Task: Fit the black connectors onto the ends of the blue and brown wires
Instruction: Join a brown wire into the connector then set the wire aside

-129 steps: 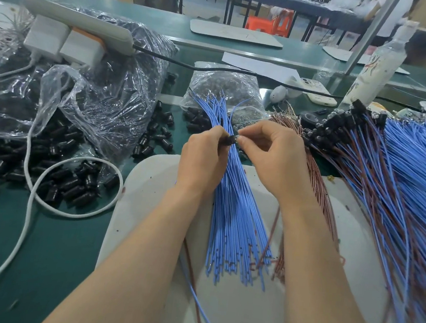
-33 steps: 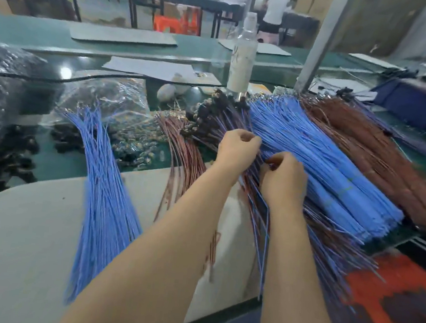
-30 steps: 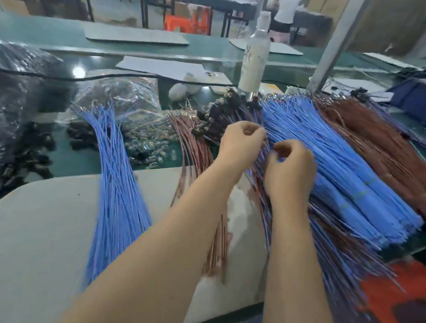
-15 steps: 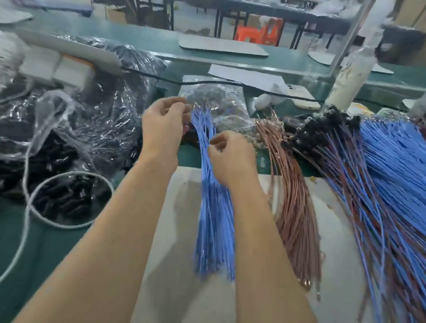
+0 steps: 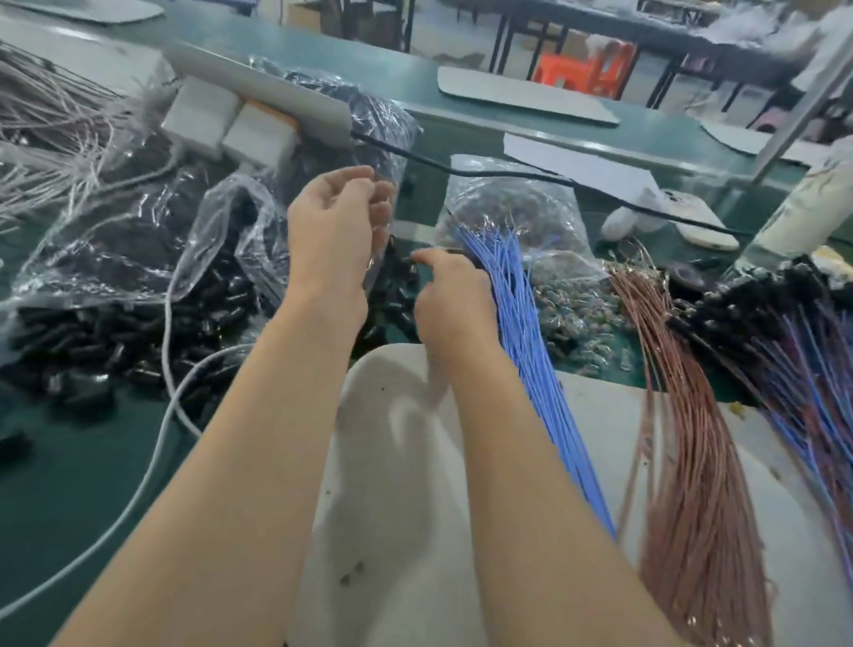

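Black connectors [image 5: 118,343] heaped below my left hand [image 5: 339,233]; blue wires [image 5: 531,342] just beside my right hand [image 5: 450,294]. Left fingers loosely curled, nothing in them. Right fingers curled at wire tips; can't tell if pinching one. Risks: careless grab snags plastic bag [image 5: 164,228], scatters connectors; tugging one wire drags bundle.

Black connectors [image 5: 118,343]: small dark cylinders, loose heap on green desk [image 5: 38,495], left, partly under clear plastic bag [image 5: 129,225].
Blue wires [image 5: 532,332]: straight bundle across white board [image 5: 396,527], centre.
Brown wires [image 5: 700,476]: bundle just right of blue.
Fitted wires [image 5: 775,323]: connector-tipped pile, far right.
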{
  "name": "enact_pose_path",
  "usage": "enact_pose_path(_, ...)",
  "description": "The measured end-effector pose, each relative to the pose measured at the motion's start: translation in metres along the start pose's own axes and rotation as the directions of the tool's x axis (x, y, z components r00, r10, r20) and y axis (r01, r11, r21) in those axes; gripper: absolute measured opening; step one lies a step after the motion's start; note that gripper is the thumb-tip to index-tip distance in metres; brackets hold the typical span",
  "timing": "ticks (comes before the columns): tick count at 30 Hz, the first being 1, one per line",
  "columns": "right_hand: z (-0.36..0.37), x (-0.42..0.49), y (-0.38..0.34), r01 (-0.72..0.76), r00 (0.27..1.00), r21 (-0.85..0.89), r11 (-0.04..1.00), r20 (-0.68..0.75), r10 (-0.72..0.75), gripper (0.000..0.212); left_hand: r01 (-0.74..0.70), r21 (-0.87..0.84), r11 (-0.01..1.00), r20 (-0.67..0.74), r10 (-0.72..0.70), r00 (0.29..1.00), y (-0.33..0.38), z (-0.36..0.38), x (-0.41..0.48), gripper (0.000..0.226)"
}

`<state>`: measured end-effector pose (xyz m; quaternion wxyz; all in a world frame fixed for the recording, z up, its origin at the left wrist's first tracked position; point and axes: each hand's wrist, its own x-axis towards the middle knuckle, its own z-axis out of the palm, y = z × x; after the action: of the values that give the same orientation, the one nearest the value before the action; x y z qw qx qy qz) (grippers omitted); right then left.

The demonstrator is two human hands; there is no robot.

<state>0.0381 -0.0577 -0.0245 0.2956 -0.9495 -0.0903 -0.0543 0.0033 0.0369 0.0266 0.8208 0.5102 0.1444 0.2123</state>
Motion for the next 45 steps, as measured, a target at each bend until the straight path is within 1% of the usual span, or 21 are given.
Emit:
enact_pose_path(3, 0.008, 0.005, -0.005, 0.007, 0.995, -0.187, 0.982, 0.101, 0.012, 0.048, 0.018, 0.004, 1.000, -0.015, -0.018, 1.000, -0.004, 0.002, 0.003, 0.016)
enact_pose_path(6, 0.013, 0.010, -0.010, -0.059, 0.995, -0.224, 0.973, 0.066, 0.076, 0.038, 0.032, 0.013, 0.999, -0.016, -0.032, 0.999, -0.009, 0.004, 0.005, 0.014)
enact_pose_path(8, 0.012, 0.010, -0.011, -0.105, 0.993, -0.148, 0.983, 0.045, 0.113, 0.038, 0.042, 0.020, 0.999, -0.015, -0.041, 0.999, -0.011, 0.006, 0.006, 0.014)
enact_pose_path(10, 0.002, 0.007, -0.008, -0.126, 0.992, 0.036, 0.991, 0.005, 0.126, 0.035, 0.032, 0.030, 0.999, -0.006, -0.032, 0.999, -0.014, 0.010, 0.005, 0.014)
enact_pose_path(12, -0.018, 0.002, -0.001, -0.089, 0.990, 0.291, 0.953, -0.074, 0.116, 0.024, 0.014, 0.063, 0.998, 0.004, -0.014, 1.000, -0.019, 0.016, 0.004, 0.014)
enact_pose_path(14, -0.042, -0.003, 0.012, -0.021, 0.978, 0.414, 0.910, -0.179, 0.105, 0.012, 0.011, 0.144, 0.990, 0.007, -0.013, 1.000, -0.028, 0.027, -0.001, 0.010)
enact_pose_path(16, -0.065, -0.011, 0.028, 0.034, 0.963, 0.392, 0.919, -0.260, 0.075, 0.008, 0.060, 0.202, 0.978, 0.058, -0.074, 0.996, -0.041, 0.040, -0.011, 0.005)
enact_pose_path(17, -0.074, -0.016, 0.036, 0.051, 0.959, 0.381, 0.923, -0.276, 0.062, 0.008, 0.105, 0.216, 0.971, 0.116, -0.132, 0.984, -0.048, 0.047, -0.017, 0.008)
enact_pose_path(20, -0.088, -0.032, 0.057, 0.052, 0.967, 0.380, 0.924, -0.249, 0.048, 0.015, 0.196, 0.286, 0.938, 0.263, -0.274, 0.925, -0.068, 0.063, -0.036, 0.019)
enact_pose_path(23, -0.087, -0.049, 0.074, 0.050, 0.982, 0.356, 0.933, -0.190, 0.020, 0.018, 0.217, 0.299, 0.929, 0.255, -0.297, 0.920, -0.081, 0.067, -0.048, 0.014)
enact_pose_path(25, -0.082, -0.056, 0.082, 0.045, 0.991, 0.381, 0.924, -0.136, 0.007, 0.014, 0.233, 0.279, 0.931, 0.238, -0.303, 0.923, -0.085, 0.062, -0.051, 0.008)
enact_pose_path(26, -0.079, -0.058, 0.085, 0.045, 0.993, 0.361, 0.932, -0.120, -0.001, 0.013, 0.243, 0.252, 0.937, 0.232, -0.302, 0.925, -0.086, 0.058, -0.051, 0.006)
enact_pose_path(28, -0.075, -0.056, 0.091, 0.040, 0.993, 0.229, 0.973, -0.114, -0.014, 0.019, 0.268, 0.159, 0.950, 0.204, -0.297, 0.933, -0.087, 0.050, -0.050, 0.007)
enact_pose_path(31, -0.070, -0.055, 0.091, -0.066, 0.997, 0.014, 0.998, -0.041, 0.067, 0.034, 0.287, 0.014, 0.958, 0.169, -0.285, 0.943, -0.082, 0.043, -0.046, 0.010)
enact_pose_path(33, -0.064, -0.056, 0.088, -0.109, 0.993, -0.106, 0.988, 0.021, 0.112, 0.038, 0.299, -0.046, 0.953, 0.148, -0.290, 0.946, -0.080, 0.042, -0.043, 0.011)
enact_pose_path(37, -0.059, -0.055, 0.081, -0.130, 0.992, -0.116, 0.985, -0.011, 0.129, 0.035, 0.311, -0.050, 0.949, 0.114, -0.304, 0.946, -0.080, 0.043, -0.041, 0.008)
enact_pose_path(40, -0.059, -0.055, 0.082, -0.165, 0.985, -0.058, 0.985, -0.052, 0.162, 0.029, 0.317, -0.042, 0.947, 0.116, -0.311, 0.943, -0.082, 0.042, -0.039, 0.006)
enact_pose_path(42, -0.064, -0.055, 0.084, -0.183, 0.982, 0.055, 0.981, -0.045, 0.186, 0.026, 0.314, -0.048, 0.948, 0.123, -0.307, 0.944, -0.082, 0.042, -0.038, 0.004)
enact_pose_path(43, -0.068, -0.055, 0.086, -0.205, 0.977, 0.186, 0.961, -0.019, 0.212, 0.024, 0.308, -0.049, 0.950, 0.131, -0.300, 0.945, -0.083, 0.042, -0.038, 0.003)
enact_pose_path(44, -0.073, -0.055, 0.088, -0.246, 0.967, 0.360, 0.900, 0.035, 0.251, 0.022, 0.297, -0.040, 0.954, 0.139, -0.289, 0.947, -0.084, 0.042, -0.037, 0.002)
enact_pose_path(45, -0.078, -0.055, 0.090, -0.295, 0.953, 0.523, 0.800, 0.104, 0.284, 0.020, 0.282, -0.023, 0.959, 0.146, -0.275, 0.950, -0.085, 0.043, -0.037, 0.004)
